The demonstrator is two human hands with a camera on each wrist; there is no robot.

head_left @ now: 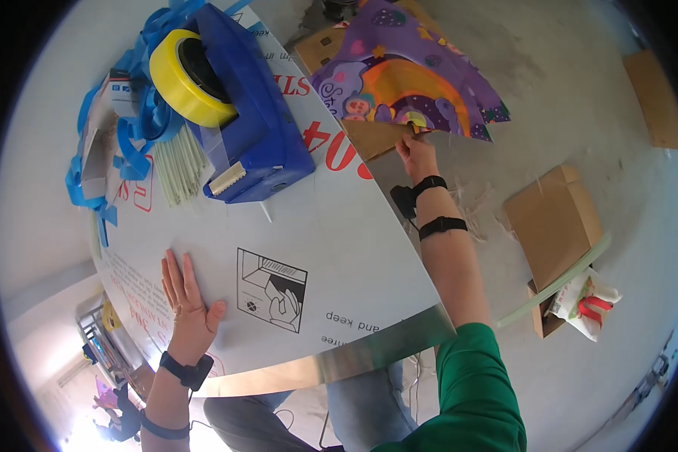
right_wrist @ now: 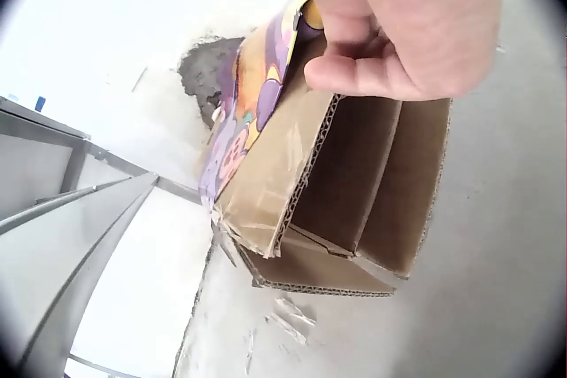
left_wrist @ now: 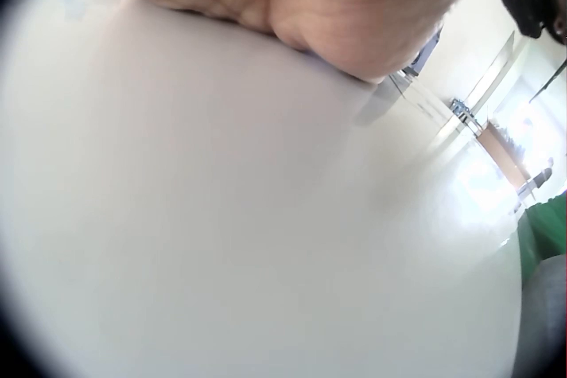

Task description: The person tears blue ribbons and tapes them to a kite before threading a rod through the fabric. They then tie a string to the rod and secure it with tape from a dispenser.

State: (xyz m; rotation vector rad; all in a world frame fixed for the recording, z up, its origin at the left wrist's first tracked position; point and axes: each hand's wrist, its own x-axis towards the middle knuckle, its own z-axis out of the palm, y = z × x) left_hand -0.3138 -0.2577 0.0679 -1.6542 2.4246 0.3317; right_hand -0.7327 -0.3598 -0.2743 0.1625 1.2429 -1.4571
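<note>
My left hand (head_left: 190,313) lies palm down with straight fingers on the white printed table top (head_left: 339,264); its heel (left_wrist: 292,6) presses the surface in the left wrist view. Beyond the table's right edge, my right hand (head_left: 418,156) pinches the near edge of a purple printed sheet (head_left: 422,83). That sheet lies over an open cardboard box (head_left: 373,138). From the right wrist, the curled fingers (right_wrist: 354,74) are at the box's upper edge, beside the colourful sheet (right_wrist: 252,94), and the box's open flaps (right_wrist: 266,174) show below them. The fingertips' exact hold is partly hidden.
On the table stand a blue tape dispenser (head_left: 260,113) with a yellow roll (head_left: 181,79), blue straps (head_left: 158,113) and pale strips (head_left: 177,166). Another open carton (head_left: 554,218) and a white and red bag (head_left: 586,301) are on the floor at right.
</note>
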